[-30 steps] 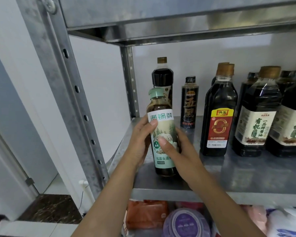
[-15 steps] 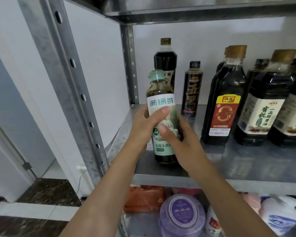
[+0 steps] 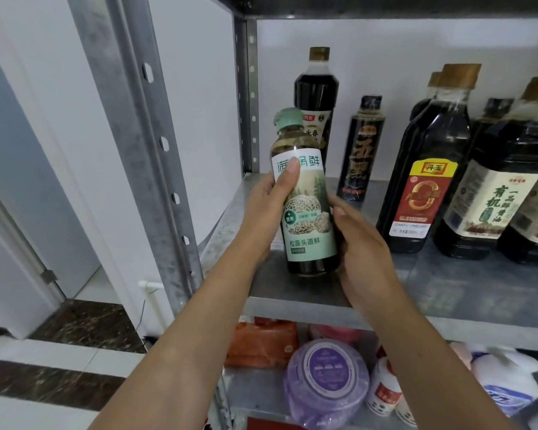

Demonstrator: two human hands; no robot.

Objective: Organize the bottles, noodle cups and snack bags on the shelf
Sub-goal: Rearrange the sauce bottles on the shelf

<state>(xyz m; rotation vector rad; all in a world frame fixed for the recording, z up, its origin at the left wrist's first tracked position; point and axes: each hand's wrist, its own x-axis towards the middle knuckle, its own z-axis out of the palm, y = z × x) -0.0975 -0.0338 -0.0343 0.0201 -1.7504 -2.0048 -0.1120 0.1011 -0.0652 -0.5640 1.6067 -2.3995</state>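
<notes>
With the left hand (image 3: 266,212), grips the green-capped sauce bottle (image 3: 311,225) from its left side, thumb laid up across the top of the label, fingers hidden behind the glass. Holds it between both hands, leaning slightly, cap toward the left, base low over the front of the metal shelf (image 3: 448,283); cannot tell whether the base touches. With the right hand (image 3: 364,252), clasps the lower right side, fingers curled round the back.

Behind the hands, near the wall: tall gold-capped dark bottle (image 3: 316,88), then slim black bottle (image 3: 362,150) to its right. Right of the right hand: Danyu vinegar bottle (image 3: 423,187), upright, with soy sauce bottles (image 3: 491,197) crowded just beside. Below the hands, on the lower level: orange packet (image 3: 261,342), then purple round tub (image 3: 326,373).
</notes>
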